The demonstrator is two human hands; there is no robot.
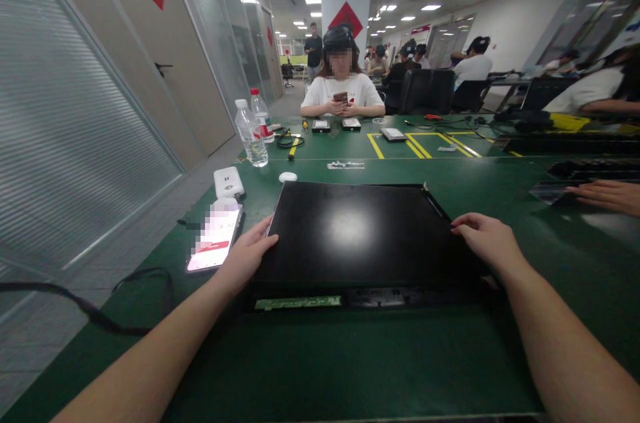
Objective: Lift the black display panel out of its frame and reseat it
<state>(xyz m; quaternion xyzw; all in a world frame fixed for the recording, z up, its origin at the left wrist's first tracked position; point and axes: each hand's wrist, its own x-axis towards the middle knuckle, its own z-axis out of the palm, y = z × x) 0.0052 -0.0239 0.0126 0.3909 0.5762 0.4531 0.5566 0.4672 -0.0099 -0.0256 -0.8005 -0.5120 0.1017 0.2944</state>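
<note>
A flat black display panel (320, 243) lies before me over a black frame (425, 296), its near edge sitting back from the frame's front. A green circuit board strip (299, 303) shows along that near side. My left hand (250, 251) grips the panel's left edge, with the thumb on top and the fingers partly hidden at the side. On the far right corner area, my right hand (483, 236) pinches the right edge between thumb and fingers. How far the panel is lifted off the frame, I cannot tell.
Left of the panel lie a lit phone (215, 240), a white charger (229, 182) and a small white case (288, 177). Two water bottles (251, 133) stand behind them. Hard drives (393, 134) sit farther back, before a seated person. Another person's hand (607, 196) is at right.
</note>
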